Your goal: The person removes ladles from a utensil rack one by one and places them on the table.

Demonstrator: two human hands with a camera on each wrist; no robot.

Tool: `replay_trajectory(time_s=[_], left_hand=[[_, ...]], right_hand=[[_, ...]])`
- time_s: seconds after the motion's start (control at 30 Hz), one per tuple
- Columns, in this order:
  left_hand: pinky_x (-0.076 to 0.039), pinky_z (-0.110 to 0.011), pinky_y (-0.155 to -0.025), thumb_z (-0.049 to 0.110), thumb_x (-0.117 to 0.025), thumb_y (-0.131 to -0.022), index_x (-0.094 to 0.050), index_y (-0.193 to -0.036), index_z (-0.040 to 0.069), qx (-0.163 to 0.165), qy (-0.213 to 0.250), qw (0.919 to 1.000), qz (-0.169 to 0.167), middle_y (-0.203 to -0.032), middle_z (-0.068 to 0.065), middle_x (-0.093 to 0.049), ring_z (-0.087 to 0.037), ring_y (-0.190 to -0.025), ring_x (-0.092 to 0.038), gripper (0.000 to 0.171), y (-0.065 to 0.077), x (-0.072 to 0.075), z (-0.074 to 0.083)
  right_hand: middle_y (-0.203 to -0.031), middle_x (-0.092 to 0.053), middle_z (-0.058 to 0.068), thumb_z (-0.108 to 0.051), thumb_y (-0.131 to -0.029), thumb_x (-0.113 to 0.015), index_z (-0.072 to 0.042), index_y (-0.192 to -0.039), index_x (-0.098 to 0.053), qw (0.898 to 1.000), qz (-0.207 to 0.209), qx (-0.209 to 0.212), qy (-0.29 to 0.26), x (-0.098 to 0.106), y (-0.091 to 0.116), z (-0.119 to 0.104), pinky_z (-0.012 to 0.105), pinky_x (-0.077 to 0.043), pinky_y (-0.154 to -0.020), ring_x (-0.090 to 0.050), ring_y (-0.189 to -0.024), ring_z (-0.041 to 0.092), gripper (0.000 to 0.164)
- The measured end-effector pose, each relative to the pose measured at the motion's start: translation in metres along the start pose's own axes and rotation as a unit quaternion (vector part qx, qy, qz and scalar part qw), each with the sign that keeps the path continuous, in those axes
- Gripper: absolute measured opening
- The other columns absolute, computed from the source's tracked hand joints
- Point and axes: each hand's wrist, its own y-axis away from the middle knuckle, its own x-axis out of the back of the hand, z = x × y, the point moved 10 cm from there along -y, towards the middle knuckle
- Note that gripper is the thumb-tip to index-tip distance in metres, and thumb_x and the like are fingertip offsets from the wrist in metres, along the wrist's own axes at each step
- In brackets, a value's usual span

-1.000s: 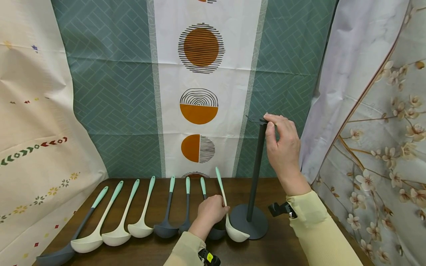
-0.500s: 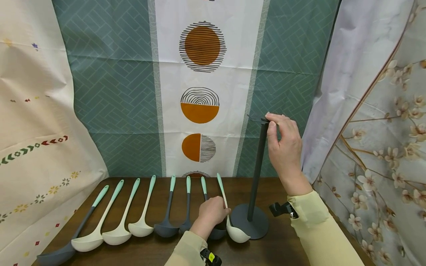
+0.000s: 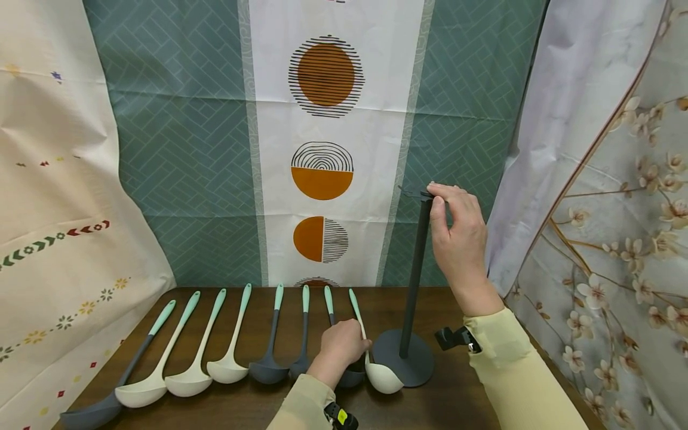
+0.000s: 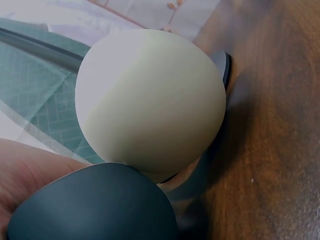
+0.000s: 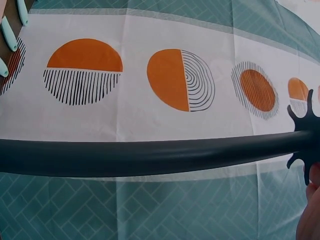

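My left hand pinches the slim handle of a cream ladle with a mint grip end. Its bowl overlaps the near left of the dark stand's round base, and in the left wrist view the cream bowl hides part of that base. Just under the same hand lies a dark grey ladle, partly covered; its bowl fills the lower left wrist view. My right hand holds the hooked top of the upright stand. The right wrist view shows curved hooks with fingertips against them.
Several ladles lie in a row to the left, cream ones and dark grey ones, mint handle ends pointing away. They rest on a brown wooden table. Patterned cloth hangs behind, with more cloth on both sides.
The cream ladle's handle end has sunk, and its bowl has shifted very slightly nearer. My left hand keeps its hold almost in place; the right hand stays at the stand's top.
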Motion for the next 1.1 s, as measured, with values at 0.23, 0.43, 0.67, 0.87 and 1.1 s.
replay_trajectory(time_s=[0.23,0.43,0.67,0.87,1.1], left_hand=[[-0.04,-0.035,-0.053,0.029,-0.084,-0.1,-0.065,-0.067,0.014,-0.003,-0.004,1.0,0.001,-0.059,0.0,-0.055,-0.017,-0.054,-0.051,0.041,0.0,0.001,0.0],[-0.044,-0.035,-0.055,0.028,-0.087,-0.097,-0.066,-0.066,0.012,-0.008,-0.005,0.9999,0.009,-0.058,0.001,-0.056,-0.016,-0.054,-0.053,0.041,-0.001,0.01,-0.001],[-0.04,-0.033,-0.052,0.029,-0.083,-0.101,-0.064,-0.064,0.014,-0.02,-0.012,0.9994,0.024,-0.054,0.002,-0.051,-0.015,-0.05,-0.049,0.045,-0.002,0.027,-0.003],[-0.044,-0.036,-0.055,0.035,-0.079,-0.104,-0.069,-0.077,0.014,-0.027,-0.03,0.9982,0.046,-0.064,0.001,-0.055,-0.018,-0.057,-0.053,0.036,-0.003,0.052,-0.007],[-0.06,-0.046,-0.074,0.036,-0.077,-0.105,-0.078,-0.124,0.005,-0.046,-0.035,0.9972,0.048,-0.101,-0.007,-0.077,-0.027,-0.084,-0.072,0.036,0.006,0.075,-0.014]], right_hand=[[-0.135,-0.074,0.017,-0.023,-0.118,-0.049,-0.001,-0.134,-0.075,1.0,0.003,0.003,-0.003,-0.001,0.0,-0.001,0.045,-0.039,-0.125,-0.064,-0.128,0.04,0.038],[-0.135,-0.075,0.015,-0.022,-0.117,-0.051,-0.003,-0.134,-0.076,1.0,0.002,-0.001,-0.007,-0.004,0.0,-0.002,0.046,-0.04,-0.123,-0.064,-0.128,0.039,0.036],[-0.133,-0.076,0.013,-0.02,-0.116,-0.052,-0.004,-0.133,-0.077,1.0,-0.014,-0.004,-0.002,-0.01,-0.002,-0.002,0.053,-0.048,-0.115,-0.065,-0.127,0.039,0.034],[-0.143,-0.072,0.01,-0.02,-0.116,-0.054,-0.006,-0.14,-0.075,0.997,-0.071,-0.018,0.01,-0.015,-0.008,-0.001,0.06,-0.05,-0.109,-0.063,-0.134,0.036,0.035],[-0.175,-0.04,0.005,-0.022,-0.116,-0.057,-0.009,-0.166,-0.049,0.991,-0.119,-0.057,0.0,-0.014,-0.003,0.004,0.065,-0.034,-0.123,-0.038,-0.16,0.035,0.052]])
